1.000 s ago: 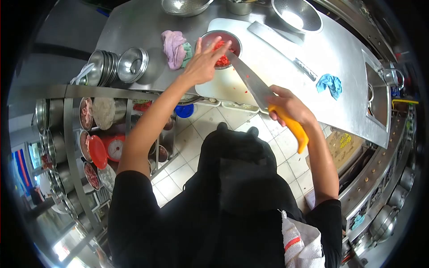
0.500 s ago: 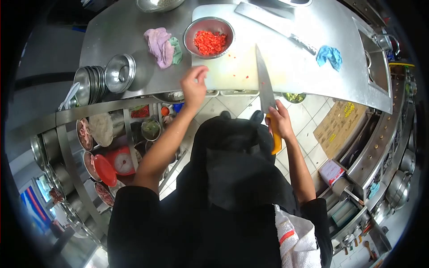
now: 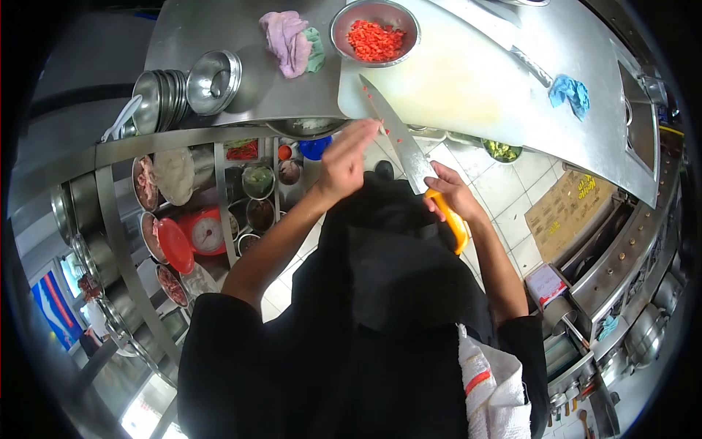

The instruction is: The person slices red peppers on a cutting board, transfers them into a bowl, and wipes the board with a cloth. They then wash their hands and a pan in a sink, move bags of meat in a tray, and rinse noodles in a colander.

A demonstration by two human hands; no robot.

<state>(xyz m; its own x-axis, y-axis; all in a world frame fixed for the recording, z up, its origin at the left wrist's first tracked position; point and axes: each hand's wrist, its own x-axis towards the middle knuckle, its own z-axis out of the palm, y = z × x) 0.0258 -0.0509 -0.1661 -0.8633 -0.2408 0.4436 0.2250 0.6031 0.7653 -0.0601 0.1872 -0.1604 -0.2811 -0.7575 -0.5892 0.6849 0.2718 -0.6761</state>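
My right hand [image 3: 450, 192] is wrapped round the yellow handle of a large kitchen knife [image 3: 412, 162]. Its blade slants up and left, the tip over the near left corner of the white cutting board [image 3: 461, 88]. Several small red bits cling to the blade. My left hand [image 3: 345, 164] has its fingers stretched out, fingertips right at the blade's left edge. At the back of the board stands a steel bowl [image 3: 338, 36] holding finely chopped red pieces [image 3: 376, 40], probably pepper.
A cleaver [image 3: 475, 22] lies across the board's far right, near a blue cloth [image 3: 569, 96]. Left of the board are a pink cloth [image 3: 284, 44] and stacked steel bowls [image 3: 213, 82]. Food containers and a red scale [image 3: 205, 235] fill the shelf below. A bowl of green pieces [image 3: 502, 151] sits beneath the counter edge.
The knife has swung left, its blade now slanting toward my left hand. My left hand has moved right and down to the blade, fingers straightened. The red bits now show along the blade.
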